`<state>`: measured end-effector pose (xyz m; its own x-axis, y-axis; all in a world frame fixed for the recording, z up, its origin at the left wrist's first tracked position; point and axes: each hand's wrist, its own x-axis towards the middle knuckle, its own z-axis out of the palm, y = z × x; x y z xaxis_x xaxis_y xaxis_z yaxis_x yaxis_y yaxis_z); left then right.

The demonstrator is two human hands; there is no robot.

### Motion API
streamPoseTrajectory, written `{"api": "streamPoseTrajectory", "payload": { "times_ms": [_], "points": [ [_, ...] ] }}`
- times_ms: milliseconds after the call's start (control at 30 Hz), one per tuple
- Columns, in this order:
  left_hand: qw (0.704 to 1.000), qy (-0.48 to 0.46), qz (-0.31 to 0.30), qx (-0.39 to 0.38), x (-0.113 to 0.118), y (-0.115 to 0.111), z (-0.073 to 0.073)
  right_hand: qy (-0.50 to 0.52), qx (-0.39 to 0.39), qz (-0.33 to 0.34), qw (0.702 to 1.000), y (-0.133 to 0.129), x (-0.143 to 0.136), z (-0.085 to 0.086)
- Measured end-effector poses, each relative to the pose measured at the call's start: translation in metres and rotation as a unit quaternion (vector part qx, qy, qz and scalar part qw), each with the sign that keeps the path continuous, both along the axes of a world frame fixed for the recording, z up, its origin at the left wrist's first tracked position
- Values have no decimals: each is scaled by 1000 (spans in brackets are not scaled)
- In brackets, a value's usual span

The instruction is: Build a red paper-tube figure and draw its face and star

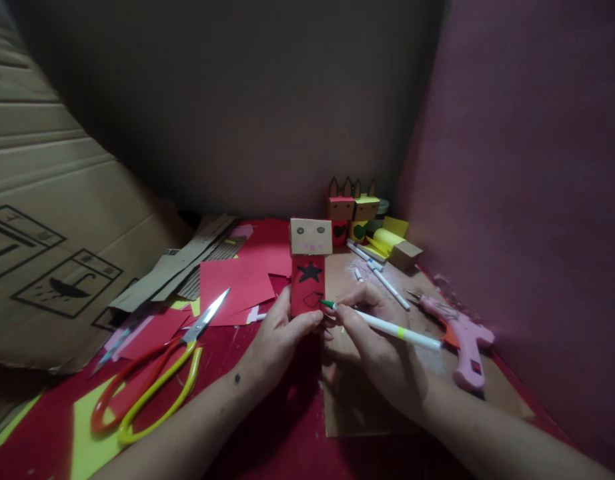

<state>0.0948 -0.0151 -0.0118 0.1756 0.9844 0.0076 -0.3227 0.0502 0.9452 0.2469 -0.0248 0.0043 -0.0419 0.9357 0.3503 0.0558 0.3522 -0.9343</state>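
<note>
My left hand (pixel 280 330) is closed around the lower part of a red paper figure (pixel 300 290), which stands upright before me. Its boxy cardboard head (pixel 311 237) has drawn eyes and pink marks below them. A filled dark star is on the red body, and under it an outlined shape without fill. My right hand (pixel 370 327) grips a white marker pen (pixel 382 325) with a yellow band. The pen's green tip touches or nearly touches the body beside the outline; I cannot tell which. Both thumbs are near the figure's base.
Scissors (pixel 187 343) with red and yellow handles lie at left, by red paper sheets (pixel 237 283). Two finished-looking eared figures (pixel 341 208) stand behind. More markers (pixel 389 285), a small box (pixel 405 253) and a pink glue gun (pixel 465 340) lie right. A large carton (pixel 52 200) borders the left.
</note>
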Motion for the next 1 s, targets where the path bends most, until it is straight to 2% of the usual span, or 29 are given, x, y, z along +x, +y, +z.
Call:
{"api": "streamPoseTrajectory", "payload": {
  "times_ms": [300,633,833,1000],
  "points": [
    [1000,5,-15,2,0,0,-1,23,7,-6,1000,-2,0,4],
    [1000,3,6,-5,1,-1,5,34,8,31,999,-3,-1,3],
    [1000,17,2,-9,2,-2,6,40,0,37,999,-3,-1,-2],
    [1000,14,-13,-11,2,-1,7,33,-34,26,999,-6,0,4]
  ]
}}
